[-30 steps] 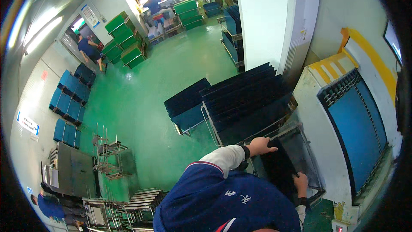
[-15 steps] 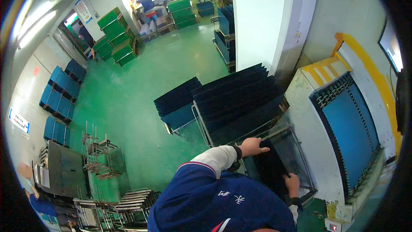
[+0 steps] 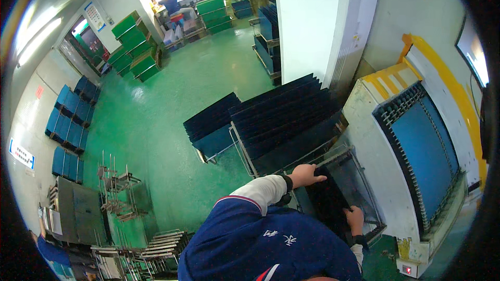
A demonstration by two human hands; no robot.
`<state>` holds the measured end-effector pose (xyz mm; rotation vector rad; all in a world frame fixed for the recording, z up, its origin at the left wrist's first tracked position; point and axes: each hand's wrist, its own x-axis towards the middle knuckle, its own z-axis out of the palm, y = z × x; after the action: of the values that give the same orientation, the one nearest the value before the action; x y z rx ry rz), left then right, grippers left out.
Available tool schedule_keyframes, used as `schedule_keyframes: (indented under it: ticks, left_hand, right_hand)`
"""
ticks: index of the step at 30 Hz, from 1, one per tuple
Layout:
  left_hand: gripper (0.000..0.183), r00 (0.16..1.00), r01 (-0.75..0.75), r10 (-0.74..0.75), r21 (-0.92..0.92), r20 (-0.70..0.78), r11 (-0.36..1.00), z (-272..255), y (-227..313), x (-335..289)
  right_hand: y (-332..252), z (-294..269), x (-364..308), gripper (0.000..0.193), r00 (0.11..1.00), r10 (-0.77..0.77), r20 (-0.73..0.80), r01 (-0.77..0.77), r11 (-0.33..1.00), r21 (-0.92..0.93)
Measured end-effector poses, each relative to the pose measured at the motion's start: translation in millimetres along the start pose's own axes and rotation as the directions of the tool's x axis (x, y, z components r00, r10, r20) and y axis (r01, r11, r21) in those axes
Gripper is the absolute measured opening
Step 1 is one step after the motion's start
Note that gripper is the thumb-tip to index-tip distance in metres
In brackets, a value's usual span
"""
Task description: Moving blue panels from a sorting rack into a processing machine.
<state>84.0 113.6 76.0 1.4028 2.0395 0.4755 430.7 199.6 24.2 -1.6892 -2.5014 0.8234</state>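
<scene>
Panel (image 3: 327,193), black — left hand (image 3: 304,176) pinches one end, right hand (image 3: 355,219) its side.

Up close there is one left hand (image 3: 306,176) and one right hand (image 3: 355,220). I see one screen (image 3: 473,52) and one red paper (image 3: 39,92), but too many dark boards (image 3: 285,117) to count.

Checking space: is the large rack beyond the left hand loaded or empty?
Loaded: dark panels stand close together in the large rack beyond the left hand. Whether space remains, I cannot tell.

Navy jacket (image 3: 224,247), white sleeves (image 3: 251,196), red-and-white trim (image 3: 270,272), dark wristbands (image 3: 287,182)
</scene>
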Motion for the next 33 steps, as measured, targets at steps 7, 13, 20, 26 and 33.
schedule_keyframes:
  ticks: [7,13,20,26,33]
  left_hand:
    - [0.077,0.997,0.034,-0.034,0.0,0.062,0.999,-10,5,-2]
    - [0.079,0.997,0.028,-0.029,0.017,0.065,0.999,-8,5,0]
    - [0.079,1.0,0.013,-0.013,0.021,0.018,1.0,0,1,3]
    - [0.084,0.997,0.014,-0.016,0.015,0.082,1.0,-9,6,2]
    - [0.082,0.998,0.017,-0.018,0.019,0.068,1.0,-5,3,5]
  right_hand:
    - [1,0,1,0.038,0.997,0.05,0.051,-0.046,0.997,-0.067]
    - [-6,-5,0,0.039,0.997,0.058,0.06,-0.057,0.998,-0.011]
    - [1,0,2,0.041,0.994,0.087,0.069,-0.085,0.996,-0.026]
    - [0,0,1,0.04,1.0,0.03,0.003,-0.03,1.0,-0.009]
    - [-2,-1,0,0.04,0.999,0.04,-0.012,-0.04,0.999,-0.018]
